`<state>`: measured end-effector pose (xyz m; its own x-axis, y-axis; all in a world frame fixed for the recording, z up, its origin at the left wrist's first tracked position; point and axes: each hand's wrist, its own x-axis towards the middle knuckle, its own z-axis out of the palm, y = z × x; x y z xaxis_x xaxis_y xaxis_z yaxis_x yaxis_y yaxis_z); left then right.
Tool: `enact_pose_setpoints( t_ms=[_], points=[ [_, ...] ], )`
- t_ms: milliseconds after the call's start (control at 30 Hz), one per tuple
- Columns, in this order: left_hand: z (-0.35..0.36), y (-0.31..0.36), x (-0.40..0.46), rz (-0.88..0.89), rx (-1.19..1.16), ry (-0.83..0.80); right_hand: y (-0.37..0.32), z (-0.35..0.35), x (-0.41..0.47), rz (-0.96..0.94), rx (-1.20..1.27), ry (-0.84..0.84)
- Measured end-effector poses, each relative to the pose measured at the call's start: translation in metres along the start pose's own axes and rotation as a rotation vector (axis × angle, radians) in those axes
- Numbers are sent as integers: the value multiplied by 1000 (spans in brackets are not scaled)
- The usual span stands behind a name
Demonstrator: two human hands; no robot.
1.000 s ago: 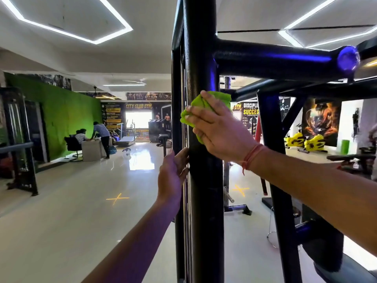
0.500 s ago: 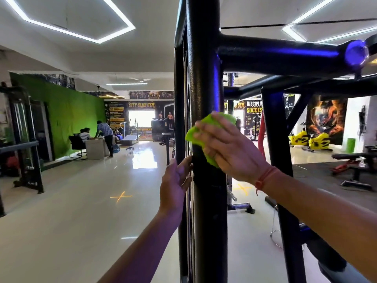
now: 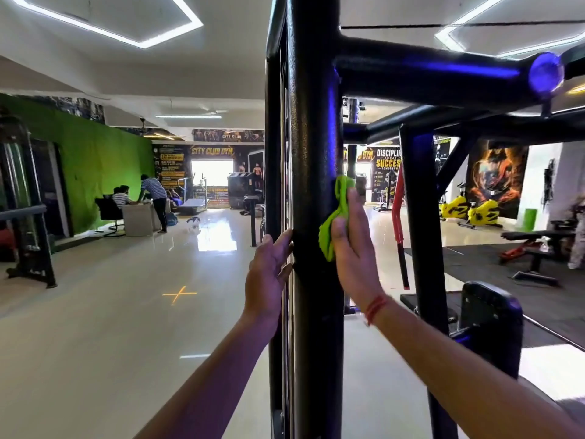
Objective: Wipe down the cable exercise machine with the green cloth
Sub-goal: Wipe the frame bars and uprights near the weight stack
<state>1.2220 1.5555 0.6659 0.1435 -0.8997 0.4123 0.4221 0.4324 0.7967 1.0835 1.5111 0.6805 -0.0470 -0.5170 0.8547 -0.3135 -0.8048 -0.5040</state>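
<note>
On the cable machine's black upright post [image 3: 316,217], keep your left hand [image 3: 269,274] steadying the post's left edge with fingers straight, while your right hand [image 3: 354,248] presses the green cloth [image 3: 334,226] flat-fingered against the right side; wipe in long overlapping strokes.

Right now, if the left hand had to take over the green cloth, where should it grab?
Probably the loose upper tail of the green cloth, reaching from the post's right side. The right hand presses the lower part flat; the tail sticks out free above the fingers.
</note>
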Motion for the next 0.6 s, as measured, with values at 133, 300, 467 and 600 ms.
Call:
enact_pose_setpoints(
  t_ms=[133, 300, 467, 600],
  points=[
    [-7, -9, -7, -24, 17, -13, 9, 2, -42, -167, -283, -102],
    [-9, -14, -7, -17, 13, -3, -1, -8, 0, -292, -447, -163],
    [-22, -28, -19, -36, 16, -9, 19, -32, -34, -701, -729, -405],
    [-16, -35, -29, -25, -2, 30, 15, -40, -9, -686, -708, -377]
  ],
)
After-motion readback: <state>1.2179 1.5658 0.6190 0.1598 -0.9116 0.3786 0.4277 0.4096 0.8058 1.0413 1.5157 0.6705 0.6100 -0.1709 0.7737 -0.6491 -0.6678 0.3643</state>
